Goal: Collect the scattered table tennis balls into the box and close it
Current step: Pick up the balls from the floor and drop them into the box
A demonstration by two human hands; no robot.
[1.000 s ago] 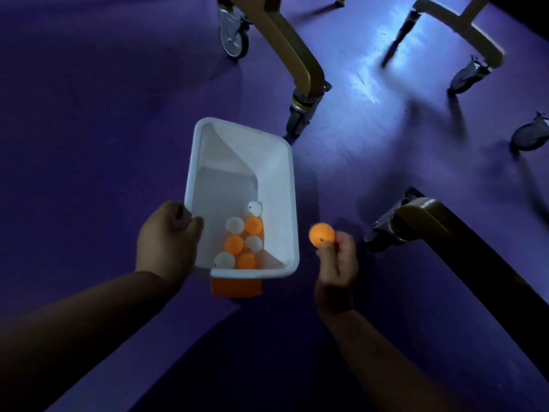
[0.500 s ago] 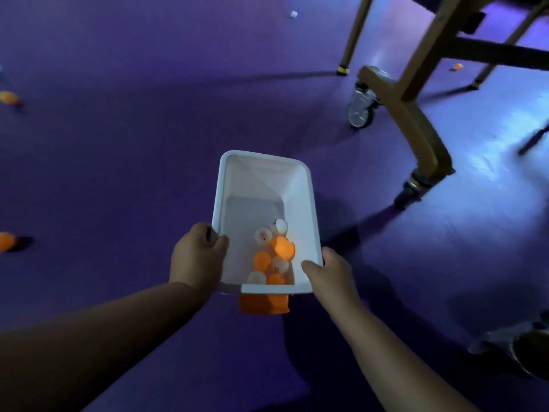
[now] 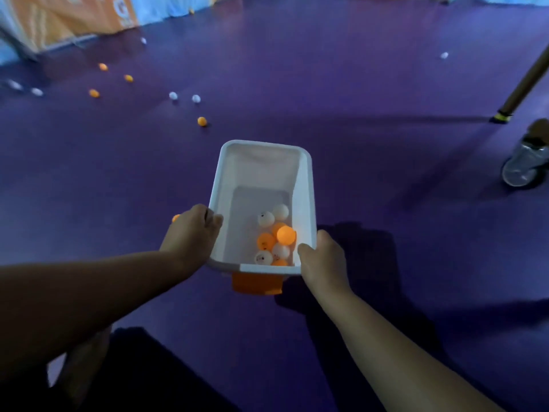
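Observation:
An open white box [image 3: 306,200] with an orange clip [image 3: 257,283] on its near end hangs above the purple floor. My left hand [image 3: 193,233] grips its left rim and my right hand [image 3: 323,260] grips its near right corner. Several orange and white balls [image 3: 274,237] lie in the near end of the box. More balls are scattered on the floor ahead to the left: an orange one [image 3: 202,121], two white ones [image 3: 184,97], and several farther off [image 3: 94,93]. One orange ball [image 3: 176,217] peeks out beside my left hand.
A wheeled table leg with a castor [image 3: 524,165] and a slanted brace [image 3: 523,84] stand at the right. An orange and blue barrier [image 3: 68,19] runs along the far left. A lone white ball [image 3: 444,55] lies far right. No lid is in view.
My right hand dropped its orange ball into the box and took hold of the near right corner. The view swung left and up, bringing the scattered balls into sight.

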